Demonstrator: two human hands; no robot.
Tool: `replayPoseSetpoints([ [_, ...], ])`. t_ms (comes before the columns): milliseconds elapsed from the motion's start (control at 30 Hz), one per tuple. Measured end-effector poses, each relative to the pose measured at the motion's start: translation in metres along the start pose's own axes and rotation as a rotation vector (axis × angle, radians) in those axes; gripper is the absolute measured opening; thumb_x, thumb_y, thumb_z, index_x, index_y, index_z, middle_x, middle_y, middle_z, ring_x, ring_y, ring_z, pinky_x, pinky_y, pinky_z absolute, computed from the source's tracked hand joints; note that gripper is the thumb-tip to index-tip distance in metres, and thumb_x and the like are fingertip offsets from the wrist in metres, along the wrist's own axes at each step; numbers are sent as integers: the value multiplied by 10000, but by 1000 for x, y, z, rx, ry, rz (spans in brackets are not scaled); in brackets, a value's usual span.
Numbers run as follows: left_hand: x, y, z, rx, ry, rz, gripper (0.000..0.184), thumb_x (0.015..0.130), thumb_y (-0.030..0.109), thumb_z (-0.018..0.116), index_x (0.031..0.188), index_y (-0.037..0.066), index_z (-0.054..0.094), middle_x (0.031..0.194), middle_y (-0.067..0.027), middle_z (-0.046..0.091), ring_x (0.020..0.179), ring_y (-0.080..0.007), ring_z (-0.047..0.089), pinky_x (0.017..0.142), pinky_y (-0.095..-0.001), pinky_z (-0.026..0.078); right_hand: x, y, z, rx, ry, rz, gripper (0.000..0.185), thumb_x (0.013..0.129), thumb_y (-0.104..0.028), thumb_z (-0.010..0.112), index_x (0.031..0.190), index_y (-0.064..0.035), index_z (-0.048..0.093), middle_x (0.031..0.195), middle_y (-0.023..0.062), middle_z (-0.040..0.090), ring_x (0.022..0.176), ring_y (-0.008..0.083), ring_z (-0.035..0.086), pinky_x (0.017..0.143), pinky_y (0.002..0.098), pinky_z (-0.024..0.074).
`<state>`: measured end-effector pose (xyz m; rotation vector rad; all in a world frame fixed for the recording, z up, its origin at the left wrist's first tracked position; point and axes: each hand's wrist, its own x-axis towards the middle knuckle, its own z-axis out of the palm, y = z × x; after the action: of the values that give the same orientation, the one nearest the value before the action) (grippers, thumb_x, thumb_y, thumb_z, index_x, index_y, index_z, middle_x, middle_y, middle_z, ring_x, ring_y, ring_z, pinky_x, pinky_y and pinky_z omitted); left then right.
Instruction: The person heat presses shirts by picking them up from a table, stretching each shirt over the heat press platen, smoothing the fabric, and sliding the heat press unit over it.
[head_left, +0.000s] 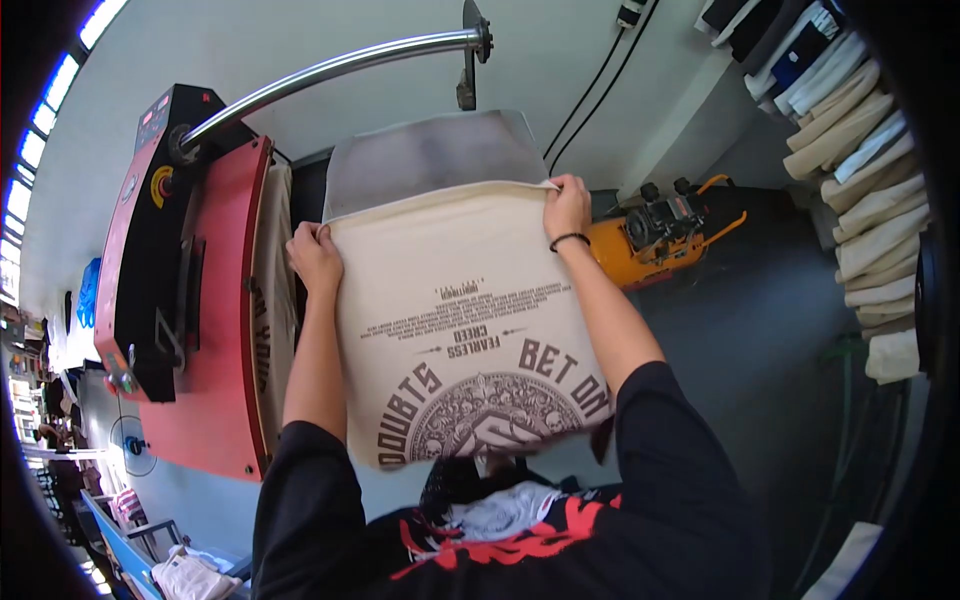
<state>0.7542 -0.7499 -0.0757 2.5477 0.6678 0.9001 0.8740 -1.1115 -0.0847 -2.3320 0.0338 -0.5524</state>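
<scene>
A cream T-shirt [440, 245] with dark brown print is spread over the near part of a grey padded platen [430, 155]. Its lettering reads upside down from here, and a round skull-and-hand emblem lies nearest my body. My left hand [316, 256] pinches the far left corner of the cloth. At the far right corner my right hand [567, 208], with a dark band at the wrist, grips the same edge. Between both hands that edge runs nearly straight across the platen. The shirt's near end hangs toward my body.
Left of the platen stands a red and black heat press [215, 320], with another printed cream cloth [275, 310] under it. A curved metal bar [330, 70] arches overhead. To the right are an orange compressor [655, 240] and several hanging garments [860, 190]. A blue cart [125, 540] is lower left.
</scene>
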Motion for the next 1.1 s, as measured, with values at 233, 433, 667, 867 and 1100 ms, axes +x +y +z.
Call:
replayPoseSetpoints([
  [233,101,3,75,-31,-138,-87,133,841,177,585,857,45,583,872,-162,619,884,-378,548,772,-469,427,111,-9,76,-82,-93,76,107,834,-143,547,875,-58,598,973,133,591,938,349,544,805,423,446],
  [433,145,-5,102,4,-169,-235,176,802,199,612,806,23,619,857,-213,645,861,-394,599,788,-461,455,157,-15,114,-109,-287,208,120,845,-109,551,928,-34,596,1010,165,588,918,346,569,792,412,464],
  [667,149,-61,105,134,-547,-444,295,760,216,633,916,-31,673,992,-257,637,923,-388,622,825,-435,470,150,8,134,-25,-547,510,194,740,-177,669,856,-23,668,842,137,669,758,258,635,704,353,487],
  [867,148,-111,137,-39,-682,-517,295,769,196,584,909,-51,668,986,-253,642,907,-356,635,765,-415,487,147,-14,108,-194,-818,371,266,717,-180,611,953,-72,670,942,166,662,865,271,629,766,376,475],
  [1100,91,21,40,127,-228,-282,269,817,164,557,1036,26,629,1027,-174,642,1025,-342,577,859,-414,445,83,-42,34,-294,-402,-66,306,792,-306,620,1047,-137,620,1194,96,532,1060,340,504,918,421,396],
])
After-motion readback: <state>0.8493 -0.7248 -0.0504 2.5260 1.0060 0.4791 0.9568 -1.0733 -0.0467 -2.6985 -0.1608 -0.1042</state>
